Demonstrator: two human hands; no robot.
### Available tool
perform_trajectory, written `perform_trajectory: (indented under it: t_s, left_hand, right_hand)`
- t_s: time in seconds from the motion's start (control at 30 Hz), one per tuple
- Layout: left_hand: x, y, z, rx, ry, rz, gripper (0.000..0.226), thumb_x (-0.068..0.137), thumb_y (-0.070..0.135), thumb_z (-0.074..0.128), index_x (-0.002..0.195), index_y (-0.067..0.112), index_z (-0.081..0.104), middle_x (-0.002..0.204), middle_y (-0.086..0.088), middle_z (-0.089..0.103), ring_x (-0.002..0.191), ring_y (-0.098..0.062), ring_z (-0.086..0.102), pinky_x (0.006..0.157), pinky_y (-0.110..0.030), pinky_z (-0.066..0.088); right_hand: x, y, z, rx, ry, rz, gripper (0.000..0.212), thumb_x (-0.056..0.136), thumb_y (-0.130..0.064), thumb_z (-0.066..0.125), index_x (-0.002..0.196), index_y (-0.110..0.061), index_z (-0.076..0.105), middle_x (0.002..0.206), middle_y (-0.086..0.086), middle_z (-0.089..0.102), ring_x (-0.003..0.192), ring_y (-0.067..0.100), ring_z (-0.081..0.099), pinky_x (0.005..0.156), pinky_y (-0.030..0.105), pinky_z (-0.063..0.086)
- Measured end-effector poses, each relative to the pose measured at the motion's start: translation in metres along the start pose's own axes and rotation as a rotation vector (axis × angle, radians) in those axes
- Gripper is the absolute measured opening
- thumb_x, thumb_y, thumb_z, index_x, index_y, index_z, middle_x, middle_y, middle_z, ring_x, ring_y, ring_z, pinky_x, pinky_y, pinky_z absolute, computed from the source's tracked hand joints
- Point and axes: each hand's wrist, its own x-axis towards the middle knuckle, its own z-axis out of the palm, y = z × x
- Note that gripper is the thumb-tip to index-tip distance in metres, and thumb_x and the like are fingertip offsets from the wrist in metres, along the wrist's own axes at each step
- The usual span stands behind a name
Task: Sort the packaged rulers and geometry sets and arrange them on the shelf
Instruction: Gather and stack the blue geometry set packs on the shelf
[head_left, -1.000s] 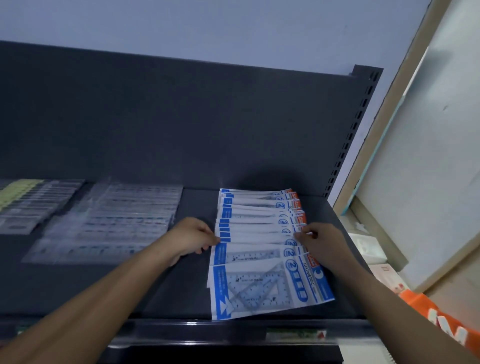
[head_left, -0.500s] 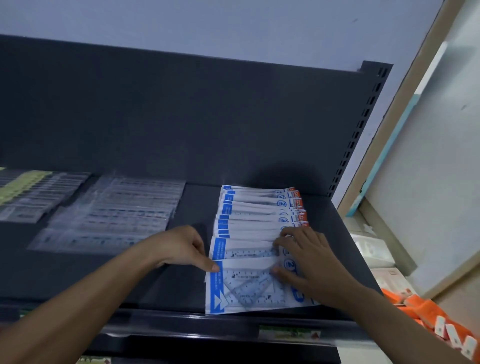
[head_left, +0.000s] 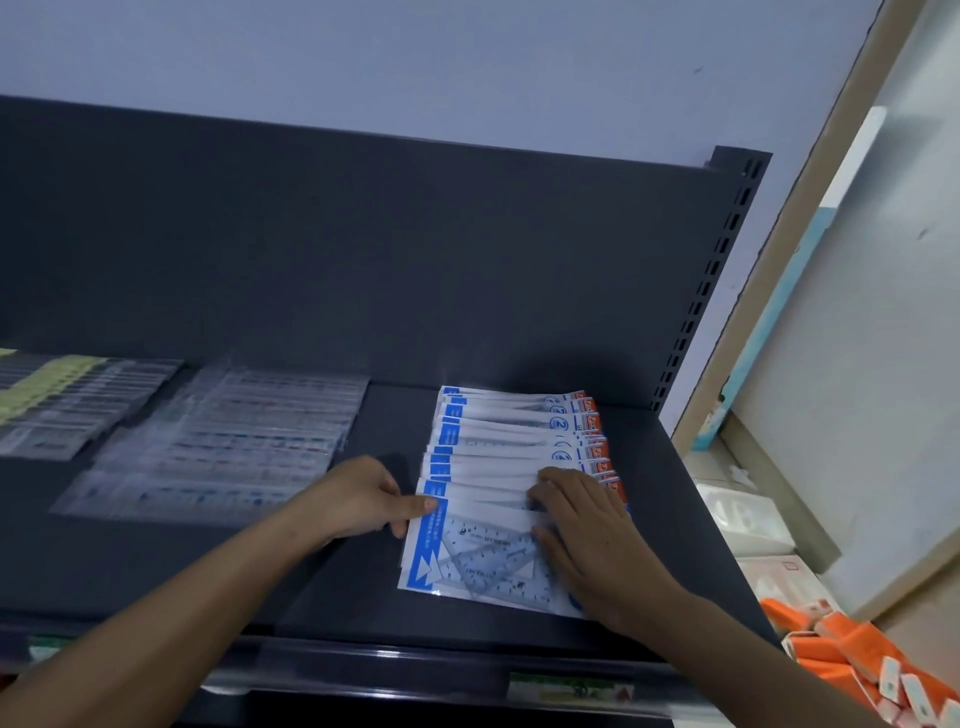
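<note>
1. Geometry sets (head_left: 498, 551) lie overlapped in a row on the shelf (head_left: 670, 499).
2. Right hand (head_left: 592, 540) presses flat on them, fingers spread apart.
3. Left hand (head_left: 358, 499) touches their left edge, fingers curled, perhaps pinching it.
4. Packaged rulers (head_left: 223, 441) lie left of the sets.

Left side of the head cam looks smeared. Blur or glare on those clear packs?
Head view: blur, not glare, smears the clear plastic ruler packs; the blue-and-white geometry set packets under the right hand are sharper; lighting is dim.
</note>
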Motion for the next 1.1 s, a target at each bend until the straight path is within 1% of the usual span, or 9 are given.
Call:
perform_trajectory:
  t_s: [0.07, 0.2, 0.3, 0.37, 0.53, 0.67, 0.8, 0.93, 1.1]
  left_hand:
    - [0.004, 0.003, -0.002, 0.117, 0.065, -0.004, 0.050, 0.081, 0.062, 0.056, 0.062, 0.016, 0.061, 0.056, 0.008, 0.058, 0.059, -0.007, 0.052, 0.061, -0.023, 0.040]
    - [0.023, 0.014, 0.008, 0.114, 0.289, 0.196, 0.044, 0.087, 0.058, 0.050, 0.106, 0.019, 0.056, 0.106, 0.006, 0.059, 0.097, -0.012, 0.056, 0.080, -0.029, 0.045]
    - [0.046, 0.020, 0.018, 0.365, 0.187, 0.439, 0.070, 0.093, 0.057, 0.035, 0.149, 0.018, 0.019, 0.156, 0.006, 0.014, 0.145, -0.013, 0.013, 0.118, -0.033, 0.009]
    - [0.056, 0.018, 0.020, 0.484, 0.087, 0.411, 0.084, 0.086, 0.070, 0.015, 0.151, 0.018, 0.004, 0.158, 0.005, -0.006, 0.144, -0.006, -0.008, 0.116, -0.029, -0.011]
    - [0.059, 0.011, 0.031, 0.580, 0.170, 0.415, 0.133, 0.046, 0.081, -0.035, 0.150, 0.013, 0.013, 0.159, -0.002, 0.006, 0.146, -0.010, 0.001, 0.117, -0.026, -0.005]
    - [0.057, 0.019, 0.029, 0.548, 0.207, 0.402, 0.123, 0.055, 0.080, -0.026, 0.136, 0.012, 0.036, 0.156, -0.007, 0.019, 0.145, -0.016, 0.012, 0.117, -0.029, 0.007]
    - [0.069, 0.030, 0.019, 0.495, 0.206, 0.334, 0.118, 0.062, 0.086, -0.015, 0.148, 0.012, 0.015, 0.159, -0.006, 0.006, 0.146, -0.017, 0.005, 0.118, -0.033, 0.000]
    - [0.095, 0.029, 0.015, 0.174, 0.172, 0.154, 0.071, 0.096, 0.053, 0.033, 0.148, 0.009, 0.016, 0.157, -0.013, 0.014, 0.145, -0.025, 0.011, 0.118, -0.036, 0.011]
    - [0.099, 0.034, 0.027, -0.071, 0.147, 0.152, 0.058, 0.099, 0.029, 0.040, 0.149, 0.008, 0.018, 0.157, -0.008, 0.017, 0.146, -0.022, 0.009, 0.119, -0.032, 0.004]
  right_hand:
    - [0.009, -0.003, -0.009, -0.014, -0.007, 0.035, 0.050, 0.096, -0.049, 0.022, 0.125, -0.020, 0.050, 0.135, 0.000, 0.048, 0.126, 0.015, 0.039, 0.107, 0.030, 0.026]
    - [0.042, -0.003, -0.017, -0.024, -0.233, 0.196, 0.101, 0.067, -0.070, -0.018, 0.150, -0.019, 0.008, 0.158, -0.006, 0.003, 0.145, 0.011, -0.005, 0.115, 0.030, -0.009]
    - [0.061, 0.004, -0.003, -0.085, -0.344, 0.230, 0.122, 0.049, -0.078, -0.032, 0.150, -0.018, -0.002, 0.159, 0.000, -0.009, 0.145, 0.017, -0.013, 0.115, 0.040, -0.011]
    - [0.064, 0.008, 0.005, -0.090, -0.397, 0.257, 0.123, 0.047, -0.081, -0.030, 0.150, -0.020, -0.003, 0.159, 0.000, -0.010, 0.145, 0.022, -0.013, 0.115, 0.044, -0.008]
    - [0.069, 0.012, 0.001, -0.040, -0.440, 0.347, 0.093, 0.071, -0.078, 0.000, 0.150, -0.028, 0.001, 0.159, -0.001, -0.009, 0.146, 0.027, -0.003, 0.117, 0.044, 0.003]
    - [0.070, 0.015, 0.004, -0.056, -0.411, 0.432, 0.078, 0.090, -0.067, 0.017, 0.151, -0.022, -0.001, 0.159, 0.001, -0.004, 0.146, 0.022, 0.003, 0.115, 0.043, 0.011]
    - [0.077, 0.022, 0.001, -0.067, -0.318, 0.481, 0.078, 0.089, -0.068, 0.017, 0.151, -0.021, 0.008, 0.159, 0.001, 0.002, 0.145, 0.021, 0.006, 0.115, 0.046, 0.011]
    - [0.095, 0.041, 0.006, 0.043, -0.303, 0.530, 0.075, 0.093, -0.062, 0.023, 0.150, -0.015, 0.010, 0.159, 0.006, 0.000, 0.146, 0.020, -0.003, 0.117, 0.044, 0.003]
    - [0.091, 0.037, 0.024, 0.128, -0.233, 0.537, 0.102, 0.075, -0.076, 0.009, 0.146, -0.004, 0.023, 0.154, 0.012, 0.023, 0.143, 0.022, 0.017, 0.118, 0.037, 0.012]
